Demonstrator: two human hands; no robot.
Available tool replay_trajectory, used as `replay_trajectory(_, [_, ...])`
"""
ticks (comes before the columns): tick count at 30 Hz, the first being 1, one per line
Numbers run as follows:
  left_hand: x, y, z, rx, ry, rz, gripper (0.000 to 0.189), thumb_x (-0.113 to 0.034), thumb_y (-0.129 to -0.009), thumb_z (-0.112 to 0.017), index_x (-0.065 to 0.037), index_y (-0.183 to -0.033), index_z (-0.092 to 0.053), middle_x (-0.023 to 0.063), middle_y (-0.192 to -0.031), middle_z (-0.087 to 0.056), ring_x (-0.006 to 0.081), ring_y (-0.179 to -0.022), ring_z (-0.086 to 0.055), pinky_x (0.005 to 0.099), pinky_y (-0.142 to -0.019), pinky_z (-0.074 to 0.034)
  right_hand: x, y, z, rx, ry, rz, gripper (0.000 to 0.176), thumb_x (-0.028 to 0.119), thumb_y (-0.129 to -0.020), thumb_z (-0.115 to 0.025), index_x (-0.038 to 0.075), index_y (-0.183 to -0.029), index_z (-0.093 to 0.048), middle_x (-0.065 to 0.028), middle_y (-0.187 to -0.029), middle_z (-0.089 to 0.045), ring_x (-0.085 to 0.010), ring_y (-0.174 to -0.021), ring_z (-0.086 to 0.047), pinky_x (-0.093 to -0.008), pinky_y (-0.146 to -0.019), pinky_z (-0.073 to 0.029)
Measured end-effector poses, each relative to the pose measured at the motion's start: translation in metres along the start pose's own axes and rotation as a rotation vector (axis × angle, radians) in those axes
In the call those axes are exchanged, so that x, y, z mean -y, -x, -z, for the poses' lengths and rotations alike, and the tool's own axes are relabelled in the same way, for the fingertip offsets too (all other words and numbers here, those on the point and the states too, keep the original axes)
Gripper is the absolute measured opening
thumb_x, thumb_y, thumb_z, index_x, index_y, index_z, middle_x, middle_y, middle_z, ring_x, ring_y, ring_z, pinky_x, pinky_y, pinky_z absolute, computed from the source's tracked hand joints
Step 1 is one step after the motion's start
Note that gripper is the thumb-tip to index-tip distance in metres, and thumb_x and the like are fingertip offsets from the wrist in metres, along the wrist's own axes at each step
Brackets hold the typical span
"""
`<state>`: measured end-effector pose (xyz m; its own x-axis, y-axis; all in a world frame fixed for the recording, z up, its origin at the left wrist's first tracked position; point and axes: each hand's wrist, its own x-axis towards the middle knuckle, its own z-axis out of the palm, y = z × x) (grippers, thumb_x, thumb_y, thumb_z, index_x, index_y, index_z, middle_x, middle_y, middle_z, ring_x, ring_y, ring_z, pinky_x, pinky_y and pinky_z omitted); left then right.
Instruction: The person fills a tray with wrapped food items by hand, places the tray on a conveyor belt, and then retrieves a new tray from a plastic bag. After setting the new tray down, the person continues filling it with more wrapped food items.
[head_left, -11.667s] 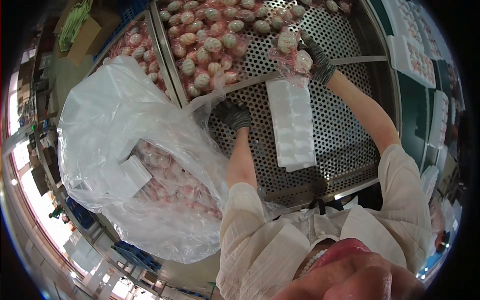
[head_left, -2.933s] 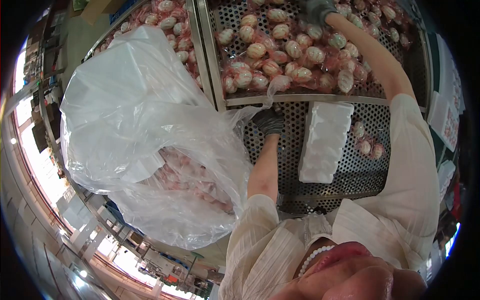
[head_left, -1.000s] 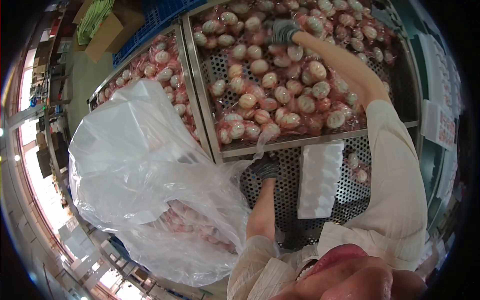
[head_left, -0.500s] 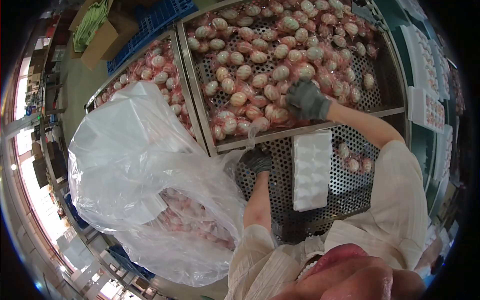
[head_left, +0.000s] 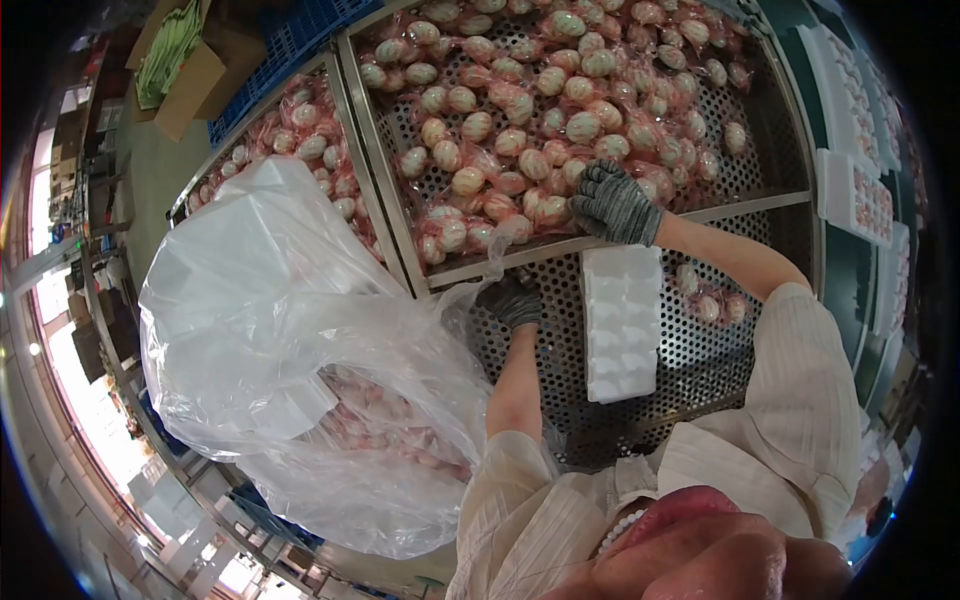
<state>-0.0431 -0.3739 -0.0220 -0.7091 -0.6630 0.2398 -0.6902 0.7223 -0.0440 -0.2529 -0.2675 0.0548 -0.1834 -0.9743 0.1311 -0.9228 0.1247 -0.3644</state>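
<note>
My left hand (head_left: 510,301), in a dark grey glove, is closed on the gathered edge of a large clear plastic bag (head_left: 270,330). Wrapped pieces with red print show through the bag's side. My right hand (head_left: 614,204), also gloved, is at the front rim of a perforated metal tray (head_left: 745,180), its fingers curled. What they hold, if anything, is hidden beneath the hand. Many egg-shaped pieces (head_left: 583,125) in clear wrappers with red print lie in that tray. Below my right hand stands a white foam tray (head_left: 621,325) with moulded hollows.
Several wrapped pieces (head_left: 708,306) lie on the perforated surface right of the foam tray. A second metal bin (head_left: 318,150) of wrapped pieces stands left. Filled white trays (head_left: 858,200) line the right side. A cardboard box (head_left: 205,85) with green packets is at upper left.
My right hand has drawn slightly back from among the wrapped pieces to the tray's front rim. My left hand keeps its hold on the bag. The whole view has shifted slightly.
</note>
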Motion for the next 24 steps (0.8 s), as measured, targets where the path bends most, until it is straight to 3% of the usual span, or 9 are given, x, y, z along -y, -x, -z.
replay_trajectory(3, [-0.005,0.0,0.004,0.061,0.217,0.07,0.024,-0.026,-0.064,-0.049,-0.002,-0.063,-0.051,0.0125,-0.059,-0.05,0.0269,-0.056,-0.047,0.0374,-0.052,-0.034,0.0,0.003,-0.001,-0.066,0.018,0.016,0.019,0.023,-0.064,-0.053,0.009,-0.076,-0.054,-0.0062,-0.073,-0.049,-0.023,-0.077,-0.045,-0.0359,-0.073,-0.035])
replay_trajectory(8, [-0.002,0.0,-0.001,0.0,0.107,0.031,0.024,-0.026,-0.063,-0.049,-0.002,-0.066,-0.051,0.0134,-0.061,-0.05,0.0283,-0.058,-0.048,0.0385,-0.054,-0.034,-0.011,-0.011,0.002,-0.301,-0.056,0.038,0.02,0.021,-0.069,-0.052,0.009,-0.085,-0.053,-0.0063,-0.082,-0.052,-0.0236,-0.083,-0.046,-0.036,-0.073,-0.036])
replay_trajectory(10, [-0.002,0.004,-0.001,0.027,0.068,0.017,0.023,-0.026,-0.064,-0.049,-0.002,-0.067,-0.051,0.0134,-0.063,-0.051,0.0283,-0.059,-0.048,0.0383,-0.055,-0.035,-0.033,-0.039,0.014,-0.364,-0.058,-0.192,0.028,0.015,-0.071,-0.051,0.01,-0.098,-0.047,-0.0083,-0.094,-0.05,-0.0241,-0.089,-0.047,-0.0365,-0.075,-0.037])
replay_trajectory(12, [-0.002,0.004,-0.003,0.141,0.148,0.05,0.026,-0.027,-0.065,-0.047,-0.002,-0.072,-0.051,0.0138,-0.065,-0.051,0.0282,-0.061,-0.048,0.0382,-0.056,-0.036,-0.079,-0.079,0.011,-0.436,0.082,-0.239,0.032,0.014,-0.073,-0.049,0.011,-0.105,-0.044,-0.0088,-0.097,-0.05,-0.0241,-0.085,-0.049,-0.0354,-0.075,-0.04])
replay_trajectory(13, [-0.004,0.002,0.0,0.137,0.154,0.042,0.026,-0.027,-0.065,-0.047,-0.002,-0.072,-0.051,0.0138,-0.065,-0.051,0.0282,-0.061,-0.048,0.0382,-0.056,-0.036,-0.104,-0.1,0.005,-0.422,0.18,-0.23,0.034,0.012,-0.074,-0.047,0.012,-0.108,-0.042,-0.0087,-0.099,-0.05,-0.0249,-0.086,-0.049,-0.0359,-0.074,-0.04])
replay_trajectory(16, [-0.011,-0.004,0.007,0.043,0.756,0.156,0.024,-0.026,-0.072,-0.042,-0.005,-0.078,-0.051,0.0122,-0.068,-0.052,0.0259,-0.06,-0.048,0.0371,-0.053,-0.036,-0.182,-0.148,-0.034,-0.297,0.408,-0.306,0.038,0.007,-0.073,-0.044,0.011,-0.111,-0.041,-0.0085,-0.103,-0.05,-0.0263,-0.091,-0.049,-0.0377,-0.076,-0.04])
replay_trajectory(17, [-0.01,-0.005,0.007,0.038,0.76,0.146,0.024,-0.026,-0.072,-0.042,-0.005,-0.078,-0.051,0.0122,-0.068,-0.052,0.0259,-0.06,-0.048,0.0371,-0.053,-0.036,-0.194,-0.156,-0.044,-0.304,0.415,-0.311,0.038,0.007,-0.073,-0.044,0.011,-0.111,-0.041,-0.0085,-0.103,-0.05,-0.0263,-0.091,-0.049,-0.0377,-0.076,-0.04])
replay_trajectory(19, [-0.007,-0.004,0.005,0.173,0.178,0.033,0.022,-0.025,-0.072,-0.041,-0.005,-0.078,-0.05,0.0117,-0.069,-0.052,0.0251,-0.059,-0.048,0.037,-0.051,-0.036,-0.199,-0.17,-0.05,0.164,0.405,-0.531,0.036,0.004,-0.072,-0.042,0.01,-0.107,-0.045,-0.0109,-0.101,-0.052,-0.0278,-0.091,-0.05,-0.0389,-0.073,-0.042])
replay_trajectory(24, [-0.008,0.0,-0.001,0.171,0.497,0.122,0.031,-0.031,-0.07,-0.043,-0.002,-0.069,-0.051,0.0158,-0.061,-0.05,0.0302,-0.054,-0.047,0.0394,-0.05,-0.034,-0.173,-0.175,-0.035,0.21,0.337,-0.613,0.028,0.007,-0.069,-0.048,0.006,-0.097,-0.053,-0.0126,-0.09,-0.056,-0.0273,-0.081,-0.055,-0.039,-0.064,-0.045])
